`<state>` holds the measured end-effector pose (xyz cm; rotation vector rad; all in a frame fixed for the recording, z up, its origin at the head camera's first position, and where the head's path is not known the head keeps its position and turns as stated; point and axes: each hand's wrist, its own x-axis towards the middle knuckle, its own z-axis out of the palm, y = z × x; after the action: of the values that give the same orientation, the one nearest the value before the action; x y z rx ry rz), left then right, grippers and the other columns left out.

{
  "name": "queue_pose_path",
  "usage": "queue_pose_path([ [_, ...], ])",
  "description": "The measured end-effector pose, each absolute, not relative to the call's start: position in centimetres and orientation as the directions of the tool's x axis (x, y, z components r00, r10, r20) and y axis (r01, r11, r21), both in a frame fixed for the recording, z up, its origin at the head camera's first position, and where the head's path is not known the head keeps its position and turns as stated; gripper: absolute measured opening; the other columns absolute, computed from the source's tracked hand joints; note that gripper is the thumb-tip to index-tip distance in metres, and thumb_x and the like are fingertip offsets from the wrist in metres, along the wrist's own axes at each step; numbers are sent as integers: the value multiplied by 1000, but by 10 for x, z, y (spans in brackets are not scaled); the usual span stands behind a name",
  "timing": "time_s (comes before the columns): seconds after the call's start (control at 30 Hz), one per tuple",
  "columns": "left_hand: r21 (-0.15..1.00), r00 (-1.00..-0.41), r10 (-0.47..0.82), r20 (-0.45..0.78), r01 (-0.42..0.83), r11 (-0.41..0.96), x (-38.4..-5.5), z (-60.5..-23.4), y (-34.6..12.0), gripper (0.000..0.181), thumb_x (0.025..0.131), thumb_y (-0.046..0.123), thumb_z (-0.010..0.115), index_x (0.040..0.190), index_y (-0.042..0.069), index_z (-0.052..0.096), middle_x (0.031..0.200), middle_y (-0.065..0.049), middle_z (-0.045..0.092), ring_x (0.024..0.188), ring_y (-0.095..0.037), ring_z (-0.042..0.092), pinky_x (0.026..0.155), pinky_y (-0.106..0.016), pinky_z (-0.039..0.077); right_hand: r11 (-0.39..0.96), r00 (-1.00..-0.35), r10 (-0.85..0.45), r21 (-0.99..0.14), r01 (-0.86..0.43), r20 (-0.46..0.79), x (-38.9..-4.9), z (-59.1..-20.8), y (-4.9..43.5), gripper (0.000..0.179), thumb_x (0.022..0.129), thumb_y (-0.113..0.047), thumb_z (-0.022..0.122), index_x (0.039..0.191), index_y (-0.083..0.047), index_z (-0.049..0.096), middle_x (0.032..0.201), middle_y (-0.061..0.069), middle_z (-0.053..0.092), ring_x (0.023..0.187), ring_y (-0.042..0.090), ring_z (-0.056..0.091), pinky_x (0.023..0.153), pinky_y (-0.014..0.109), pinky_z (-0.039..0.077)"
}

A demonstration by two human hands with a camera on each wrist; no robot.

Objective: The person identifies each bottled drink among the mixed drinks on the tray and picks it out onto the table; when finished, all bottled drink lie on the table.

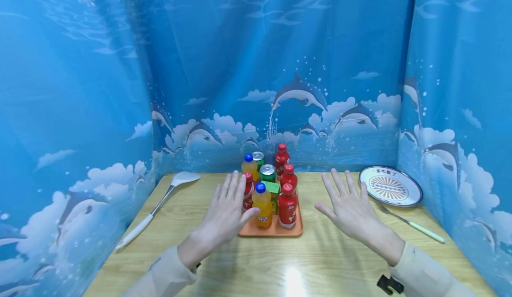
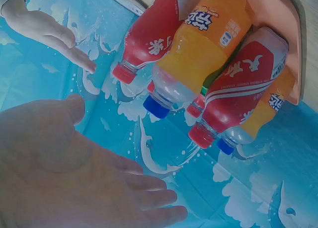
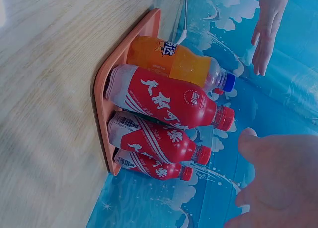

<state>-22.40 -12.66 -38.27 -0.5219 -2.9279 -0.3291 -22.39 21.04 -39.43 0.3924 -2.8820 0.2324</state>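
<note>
Orange tray (image 1: 276,232) of drinks on the wooden table (image 1: 328,261), between two hands.
From my distant seat I see the left hand (image 1: 226,206) with straight fingers, slightly parted, its thumb held out near the orange-drink bottle (image 1: 265,208); it grips nothing. The right hand (image 1: 352,206), fingers also straight but wider spread, is empty too, apart from the red bottles (image 1: 287,210).

The wood-grained tabletop (image 1: 332,254) is gleaming; the plastic bottles (image 1: 287,210) are looking smooth and shiny, the metal-topped cans (image 1: 267,170) are glinting, the tray (image 1: 270,233) is looking like smooth plastic, and the cloth curtain (image 1: 240,43) is showing soft creases.
</note>
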Motion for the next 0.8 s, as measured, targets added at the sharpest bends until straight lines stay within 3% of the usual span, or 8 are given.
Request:
queue_pose_path([
  [0.1,199,-934,310,179,343,918,-226,-382,-129,98,102,60,55,171,12,5,178,-16,2,165,-42,8,134,-64,17,947,-930,-253,-128,-294,266,-225,-396,208,87,105,-63,47,170,-12,19,174,24,20,158,57,16,122,84,15],
  [0.2,253,-944,275,184,316,914,-234,-382,-134,94,104,57,54,171,11,6,178,-16,5,165,-42,11,133,-64,20,934,-909,-273,-140,-329,314,-230,-400,201,87,104,-56,55,169,-10,20,168,27,32,152,56,33,120,78,31],
  [0.37,462,-974,162,159,219,860,-264,-400,-148,79,110,45,44,170,7,9,176,-19,16,162,-41,23,132,-60,26,891,-887,-305,-226,-394,346,-244,-414,186,87,101,-51,64,169,-13,23,158,26,47,137,50,54,102,69,56],
  [0.47,585,-989,120,89,149,797,-282,-423,-154,74,110,35,44,169,3,11,171,-25,26,158,-43,30,131,-61,27,870,-896,-311,-285,-403,315,-250,-425,178,88,99,-52,67,169,-20,24,155,24,51,133,47,58,94,67,60],
  [0.57,658,-992,123,2,94,747,-295,-446,-156,73,108,25,49,167,-1,15,165,-29,35,154,-47,37,129,-62,31,857,-900,-316,-318,-406,298,-253,-436,173,89,98,-51,70,169,-23,25,152,22,54,130,44,61,95,65,61],
  [0.8,704,-987,110,-114,-2,710,-314,-473,-156,78,102,14,60,167,1,19,169,-27,30,155,-47,35,130,-64,27,837,-899,-310,-360,-412,308,-260,-442,160,83,96,-51,72,166,-23,36,147,21,58,123,39,64,91,59,63],
])
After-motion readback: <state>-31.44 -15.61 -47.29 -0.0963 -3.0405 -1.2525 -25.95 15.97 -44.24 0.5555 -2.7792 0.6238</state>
